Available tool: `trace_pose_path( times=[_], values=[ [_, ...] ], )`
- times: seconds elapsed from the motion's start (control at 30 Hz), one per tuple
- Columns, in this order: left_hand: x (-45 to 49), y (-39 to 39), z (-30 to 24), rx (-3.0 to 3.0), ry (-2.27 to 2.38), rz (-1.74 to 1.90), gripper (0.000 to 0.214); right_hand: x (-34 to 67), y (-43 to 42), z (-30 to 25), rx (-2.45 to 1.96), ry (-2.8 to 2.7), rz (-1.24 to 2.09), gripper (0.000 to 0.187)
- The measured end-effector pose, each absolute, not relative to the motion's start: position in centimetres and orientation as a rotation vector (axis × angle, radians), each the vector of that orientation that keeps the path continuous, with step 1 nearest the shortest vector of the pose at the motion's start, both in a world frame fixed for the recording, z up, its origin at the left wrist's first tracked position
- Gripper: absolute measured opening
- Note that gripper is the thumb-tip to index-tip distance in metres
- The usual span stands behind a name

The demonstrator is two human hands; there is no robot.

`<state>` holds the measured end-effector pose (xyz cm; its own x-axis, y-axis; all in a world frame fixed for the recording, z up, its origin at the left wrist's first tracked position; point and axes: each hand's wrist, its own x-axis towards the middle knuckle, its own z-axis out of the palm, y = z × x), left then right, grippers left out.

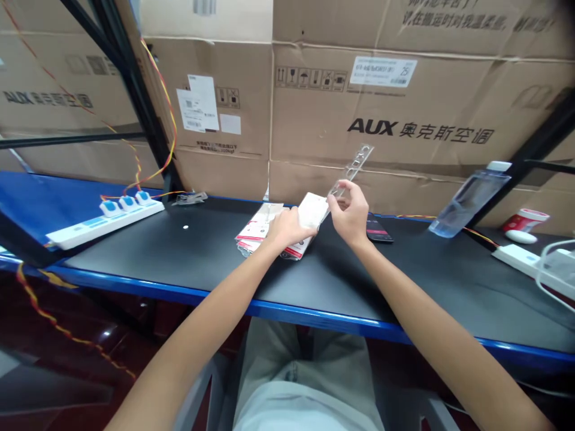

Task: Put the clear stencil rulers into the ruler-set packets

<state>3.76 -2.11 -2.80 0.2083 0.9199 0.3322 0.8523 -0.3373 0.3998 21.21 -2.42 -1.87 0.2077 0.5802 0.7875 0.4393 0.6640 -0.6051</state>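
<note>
While the right hand (349, 211) pinches a clear plastic strip (357, 164), the left hand (287, 228) grips a white card (311, 209) steadily, low over the desk (211, 251).

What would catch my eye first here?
Your eye goes to the two hands on the black bench: the right hand pinches a clear perforated plastic strip, while the left hand rests on red-and-white packets. Behind, large cardboard cartons printed AUX fill the wall; a white power strip lies at left.
</note>
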Motion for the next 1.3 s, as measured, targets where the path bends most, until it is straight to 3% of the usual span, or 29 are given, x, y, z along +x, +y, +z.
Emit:
trace_pose_path(
  times=[0.17,0.37,0.73,0.97,1.1,1.3],
  values=[
    [3.6,-1.7,-3.0,2.302,1.705,0.815,0.064,21.9,-1.9,-2.2,-1.020,-1.512,0.073,0.034],
    [3.3,-1.5,-2.2,2.171,1.751,0.857,0.070,22.4,-1.0,-3.0,-1.095,-1.411,0.250,0.032],
    [3.0,-1.2,-1.9,2.069,1.769,0.858,0.076,21.4,-1.5,-2.7,-1.037,-1.435,0.552,0.055],
    [2.8,-1.0,-2.0,2.017,1.763,0.918,0.064,20.8,-1.7,-3.6,-1.043,-1.506,0.633,0.048],
    [2.7,-0.7,-2.1,1.960,1.758,0.962,0.065,20.6,-1.7,-3.7,-1.037,-1.506,0.667,0.037],
    [2.5,-0.4,-2.1,1.926,1.773,0.985,0.066,20.2,-2.2,-3.5,-1.024,-1.555,0.740,0.036]
  ],
)
